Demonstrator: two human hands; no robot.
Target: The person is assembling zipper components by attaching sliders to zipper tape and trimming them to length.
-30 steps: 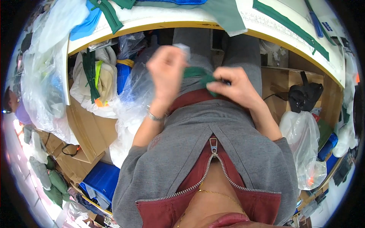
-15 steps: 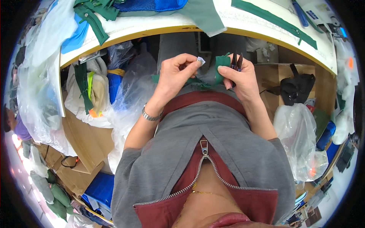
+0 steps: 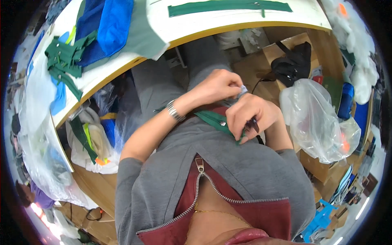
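Observation:
Pinched in the fingertips of my left hand (image 3: 220,84) is a small pale scrap (image 3: 243,90), right above the back of my other hand. My right hand (image 3: 256,111) is turned knuckles up, fingers closed on a green zipper strip (image 3: 209,118). Dark thread snips (image 3: 252,124) stay tucked in that same hand, mostly hidden by the fingers. The strip trails leftward across my lap, under my left forearm, and a small metal slider (image 3: 222,123) shows on it near the right fingers.
Ahead is a white table (image 3: 159,22) with a yellow edge. On it lie a long green zipper (image 3: 228,7), blue mesh fabric (image 3: 113,28) and a pile of green zippers (image 3: 67,59). To the right are a clear plastic bag (image 3: 312,122) and a black strapped item (image 3: 293,65) on cardboard.
My view has swung, shifting the table. My right hand has turned over and dropped toward my body, its snips now mostly covered. My left hand has crossed rightward to it, still pinching the scrap.

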